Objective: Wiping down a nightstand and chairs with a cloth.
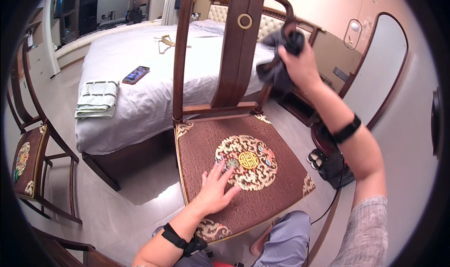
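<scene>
A dark wooden chair (pixel 236 56) stands in front of me, its backrest on the far side. On its seat lies a brown cushion (pixel 201 143) with a round cream-and-gold pattern and patterned corners. My left hand (pixel 215 189) is over the near left part of the cushion, fingers spread, holding nothing; it seems to rest on the fabric. My right hand (pixel 302 65) is closed round a dark grey cloth (pixel 276 75) at the right post of the backrest, near its top. The cloth is bunched and slightly blurred, and it hides part of that post.
Behind the chair is a bed (pixel 136 47) with a folded towel (pixel 98 98), a phone (pixel 136 75) and a gold-coloured hanger-like object (pixel 165 42). A similar chair (pixel 33 164) stands at left. At right are a tall mirror (pixel 382 56), a black bag (pixel 335 168) and shoes (pixel 317 158).
</scene>
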The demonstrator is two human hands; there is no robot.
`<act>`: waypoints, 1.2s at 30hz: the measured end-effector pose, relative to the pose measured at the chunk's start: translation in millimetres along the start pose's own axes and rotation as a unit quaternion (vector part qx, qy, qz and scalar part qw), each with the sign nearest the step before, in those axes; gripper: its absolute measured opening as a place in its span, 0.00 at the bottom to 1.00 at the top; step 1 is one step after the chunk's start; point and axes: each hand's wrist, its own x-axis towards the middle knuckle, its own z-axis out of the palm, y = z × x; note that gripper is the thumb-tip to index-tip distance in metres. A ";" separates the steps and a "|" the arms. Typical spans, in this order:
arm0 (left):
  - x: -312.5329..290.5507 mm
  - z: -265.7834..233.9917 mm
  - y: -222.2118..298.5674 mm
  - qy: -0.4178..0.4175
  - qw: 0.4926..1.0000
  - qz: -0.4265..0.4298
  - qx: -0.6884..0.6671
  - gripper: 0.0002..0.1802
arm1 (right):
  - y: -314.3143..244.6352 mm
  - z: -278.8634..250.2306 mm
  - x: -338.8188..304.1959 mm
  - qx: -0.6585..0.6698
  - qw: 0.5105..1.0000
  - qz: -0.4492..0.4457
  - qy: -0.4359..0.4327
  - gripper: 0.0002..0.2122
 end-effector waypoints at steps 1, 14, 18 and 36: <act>2.2 3.1 1.0 0.003 1.000 0.006 0.005 0.38 | 12.8 11.7 32.9 -0.088 0.991 -0.090 0.053 0.26; 11.0 -16.5 4.3 -0.144 0.988 -0.048 0.040 0.47 | 79.9 168.2 -27.0 -0.288 0.930 -0.218 -0.064 0.35; 46.6 -34.5 18.5 -0.301 0.941 -0.057 0.141 0.47 | 135.2 147.5 -101.9 -0.275 0.877 -0.344 -0.192 0.31; 274.3 -51.2 -109.0 0.226 0.840 -0.092 -0.484 0.40 | 110.5 178.5 35.8 -0.173 0.943 -0.250 0.135 0.30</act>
